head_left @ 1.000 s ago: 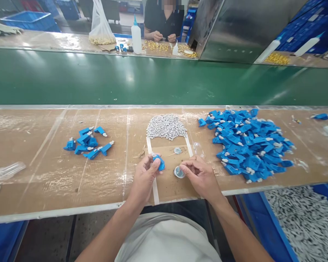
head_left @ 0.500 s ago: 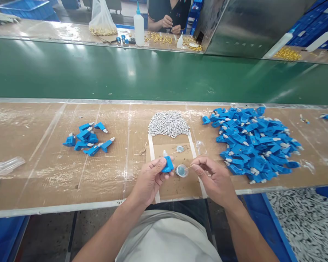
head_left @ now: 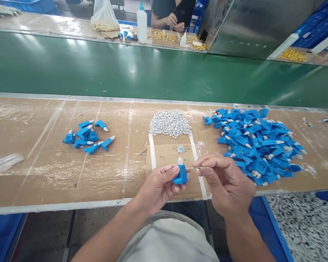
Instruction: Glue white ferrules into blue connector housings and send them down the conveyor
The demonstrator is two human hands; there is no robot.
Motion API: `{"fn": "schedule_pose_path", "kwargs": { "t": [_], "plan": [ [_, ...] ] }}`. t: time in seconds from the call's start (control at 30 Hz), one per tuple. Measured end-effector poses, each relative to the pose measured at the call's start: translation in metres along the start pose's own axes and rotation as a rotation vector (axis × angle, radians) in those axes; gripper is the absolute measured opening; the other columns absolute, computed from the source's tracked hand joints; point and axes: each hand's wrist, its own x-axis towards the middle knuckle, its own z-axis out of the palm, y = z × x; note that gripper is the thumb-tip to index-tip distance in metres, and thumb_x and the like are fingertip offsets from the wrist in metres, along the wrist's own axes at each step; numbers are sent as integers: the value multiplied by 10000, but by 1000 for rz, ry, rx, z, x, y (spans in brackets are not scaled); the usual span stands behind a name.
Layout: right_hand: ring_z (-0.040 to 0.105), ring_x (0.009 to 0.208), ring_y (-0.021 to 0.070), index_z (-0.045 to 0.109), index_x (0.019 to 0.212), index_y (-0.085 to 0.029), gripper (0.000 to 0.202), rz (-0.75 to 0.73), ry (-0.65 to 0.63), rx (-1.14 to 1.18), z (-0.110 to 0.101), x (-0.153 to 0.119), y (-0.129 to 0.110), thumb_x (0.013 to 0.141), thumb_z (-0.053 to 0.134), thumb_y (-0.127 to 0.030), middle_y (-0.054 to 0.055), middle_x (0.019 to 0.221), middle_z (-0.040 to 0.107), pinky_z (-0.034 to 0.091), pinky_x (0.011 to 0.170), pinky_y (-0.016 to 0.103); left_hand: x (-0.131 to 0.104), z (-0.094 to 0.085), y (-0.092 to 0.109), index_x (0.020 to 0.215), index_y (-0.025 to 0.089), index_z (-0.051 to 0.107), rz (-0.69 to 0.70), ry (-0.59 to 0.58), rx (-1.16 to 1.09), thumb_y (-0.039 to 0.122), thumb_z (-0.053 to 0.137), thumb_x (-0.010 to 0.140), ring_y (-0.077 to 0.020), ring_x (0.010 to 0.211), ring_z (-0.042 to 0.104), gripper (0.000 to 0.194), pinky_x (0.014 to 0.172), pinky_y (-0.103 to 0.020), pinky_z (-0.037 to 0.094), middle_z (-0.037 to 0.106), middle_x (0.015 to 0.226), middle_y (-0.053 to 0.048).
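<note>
My left hand (head_left: 162, 185) is closed on a blue plastic part (head_left: 182, 175) with a whitish tip pointing up. Pinched in my right hand (head_left: 226, 180) is a thin wooden stick (head_left: 191, 167), whose end reaches the right side of the blue part; whether it touches cannot be made out. The small cup of clear bluish stuff is hidden behind my hands. Beyond them, a small clear lid (head_left: 180, 149) lies on a cardboard sheet (head_left: 164, 153) edged with white tape. A heap of small grey-white pieces (head_left: 170, 123) sits at the far end of the tape strips.
A large pile of blue parts (head_left: 257, 142) lies to the right, a smaller group (head_left: 92, 136) to the left. Past the table runs a green belt (head_left: 131, 69). Across it, a person's hands (head_left: 175, 22) work near yellow pieces. A blue crate (head_left: 273, 222) stands below right.
The stick has moved up from the cup to the side of the blue part. My left hand has shifted right and turned the part more upright. The view has tilted slightly.
</note>
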Motion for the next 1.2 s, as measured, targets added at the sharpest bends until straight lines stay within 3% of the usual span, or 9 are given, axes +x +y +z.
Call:
{"fn": "schedule_pose_path", "kwargs": {
  "t": [0.37,0.77,1.03,1.2],
  "plan": [
    [673,895,222,627,996,-245,157,-23,-39,-29,4,0,6,978,557,-105,36,892,676,527,780,390,1,0,0,935,83,769,-13,0,-46,347,747,874,-78,636,610,272,539,-124,460,638,803,-62],
    [660,833,199,624,1031,-245,263,-168,-81,-132,8,0,8,914,605,-10,18,887,698,521,767,397,3,-5,-3,883,77,763,-26,-20,-84,323,759,867,-83,624,624,246,534,-121,472,656,752,-63],
    [638,938,242,650,967,-236,119,55,23,76,-3,-1,8,945,611,-126,68,993,634,538,715,385,1,-14,0,963,50,767,-139,-80,-259,253,761,825,-96,646,644,245,573,-120,517,674,826,-103],
    [613,998,242,662,939,-232,64,126,-67,-90,-9,-10,26,967,615,-199,69,1000,622,506,773,376,1,-21,0,956,46,774,-154,-29,-279,239,696,871,-109,637,655,225,606,-147,552,693,809,-119]
  ]
}}
